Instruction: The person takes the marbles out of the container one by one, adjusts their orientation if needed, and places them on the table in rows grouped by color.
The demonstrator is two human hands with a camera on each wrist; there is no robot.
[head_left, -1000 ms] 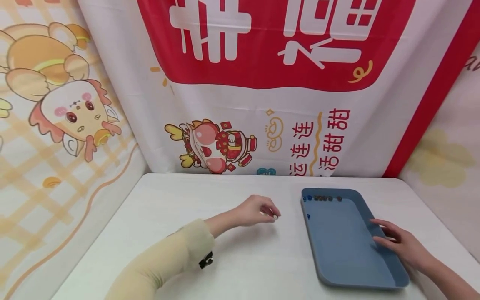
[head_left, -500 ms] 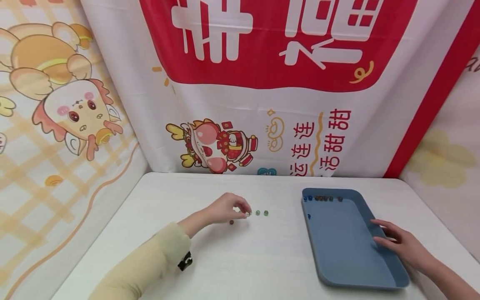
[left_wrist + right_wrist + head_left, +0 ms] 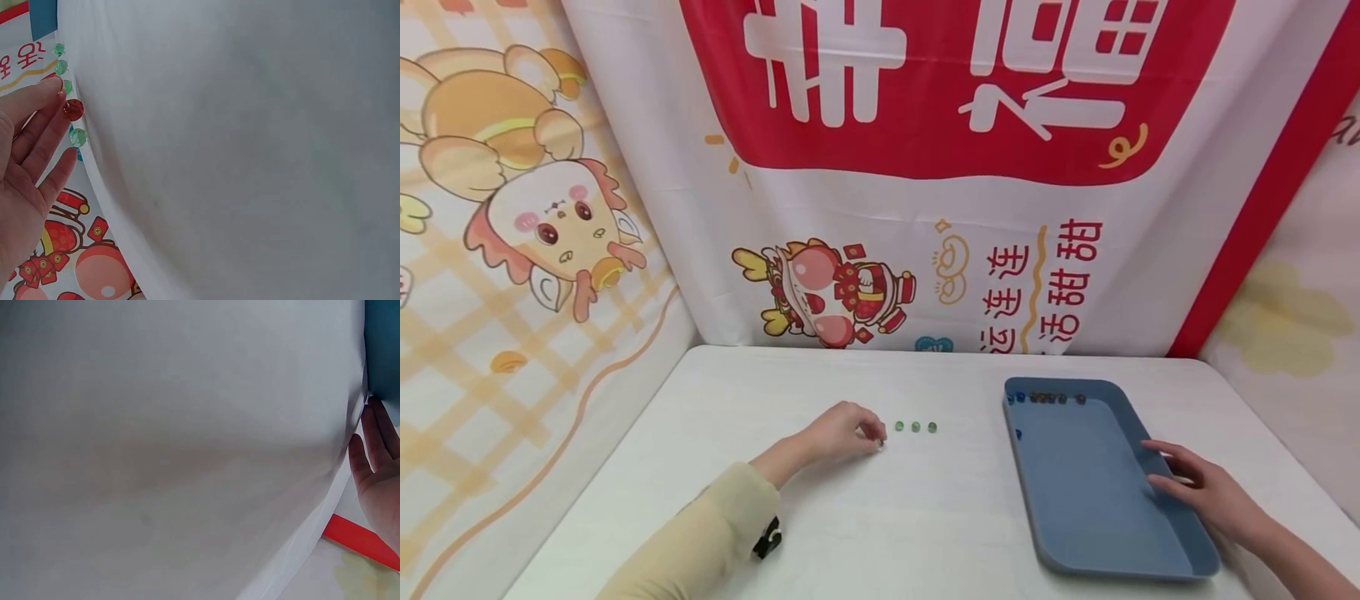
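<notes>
In the head view my left hand [image 3: 838,433] is low over the white table, its thumb and fingertips pinching a small dark marble [image 3: 881,443]. The left wrist view shows this marble as reddish brown [image 3: 73,110] at the fingertips. Just right of the hand, three green marbles [image 3: 916,427] lie in a row. Another green marble [image 3: 77,137] sits beyond the fingers in the left wrist view. My right hand [image 3: 1213,492] rests with extended fingers on the right rim of a blue tray [image 3: 1090,500]. Its fingers [image 3: 375,434] touch the tray's side in the right wrist view.
Several brown and blue marbles [image 3: 1045,397] line the tray's far wall, and one blue marble [image 3: 1018,434] lies by its left wall. Printed cloth [image 3: 880,250] hangs behind the table [image 3: 880,533] and on both sides.
My left hand has moved left from near the tray, leaving green marbles in a row, then come slightly nearer to pinch the brown marble. The right hand and tray stay put.
</notes>
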